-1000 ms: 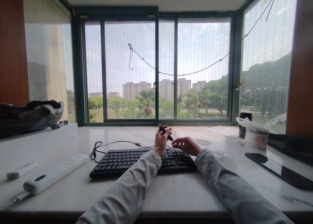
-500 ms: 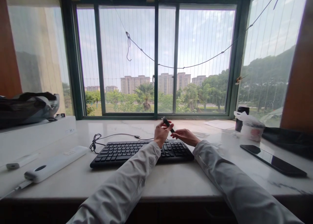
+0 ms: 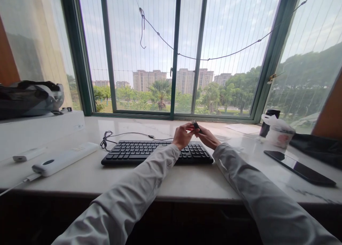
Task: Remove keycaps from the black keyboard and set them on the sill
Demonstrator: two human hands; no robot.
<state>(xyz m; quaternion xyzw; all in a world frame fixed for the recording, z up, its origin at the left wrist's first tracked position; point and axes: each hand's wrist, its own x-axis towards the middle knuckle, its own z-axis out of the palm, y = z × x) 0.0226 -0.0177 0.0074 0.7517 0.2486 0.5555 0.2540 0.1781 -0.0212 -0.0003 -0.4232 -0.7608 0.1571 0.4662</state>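
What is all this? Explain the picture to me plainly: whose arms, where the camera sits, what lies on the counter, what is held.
No machine here: a person wears one camera on the head, looking forward and down, so the two sleeved arms are their own. The left hand pinches a small black stick, perhaps a pen, above a black keyboard; the right hand touches it too, how firmly I cannot tell. The keyboard lies on a pale stone counter before a big window, its cable coiled at the left. Further left lie a long white gadget and a white box. To the right lie a phone and a bagged cup.
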